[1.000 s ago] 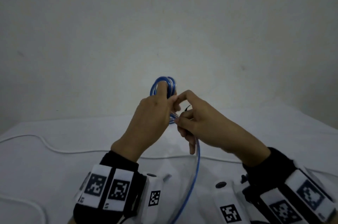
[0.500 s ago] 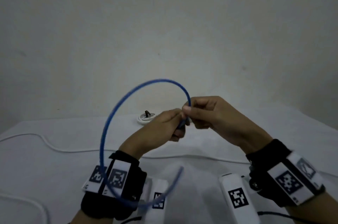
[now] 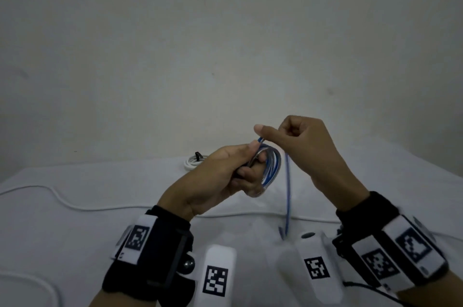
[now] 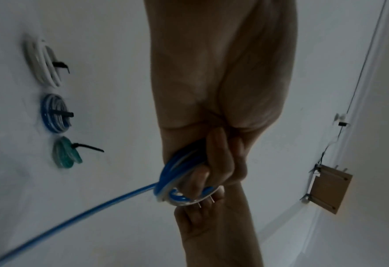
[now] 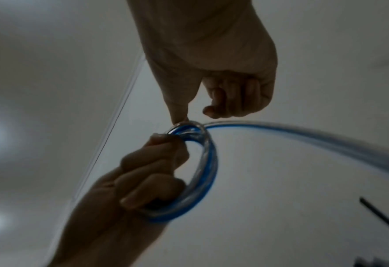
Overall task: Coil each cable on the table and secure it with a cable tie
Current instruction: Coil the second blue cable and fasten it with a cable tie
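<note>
the white table [image 3: 100, 181] sits under my raised hands, a loose white cable [image 3: 75, 206] trailing across it. my left hand [image 3: 215, 181] is curled through the blue cable [image 3: 271, 169] coil, held above the table; my right hand [image 3: 300, 146] pinches the strand at the coil's top, its tail hanging down. if my left fingers slacken, i'd expect the springy loops to burst apart. half a second ago one wide loop arched over my left wrist; now it's wound in tight.

3 tied coils [image 4: 55, 112] far left, loose white cable [image 3: 75, 204] crossing table [image 3: 125, 181]
</note>
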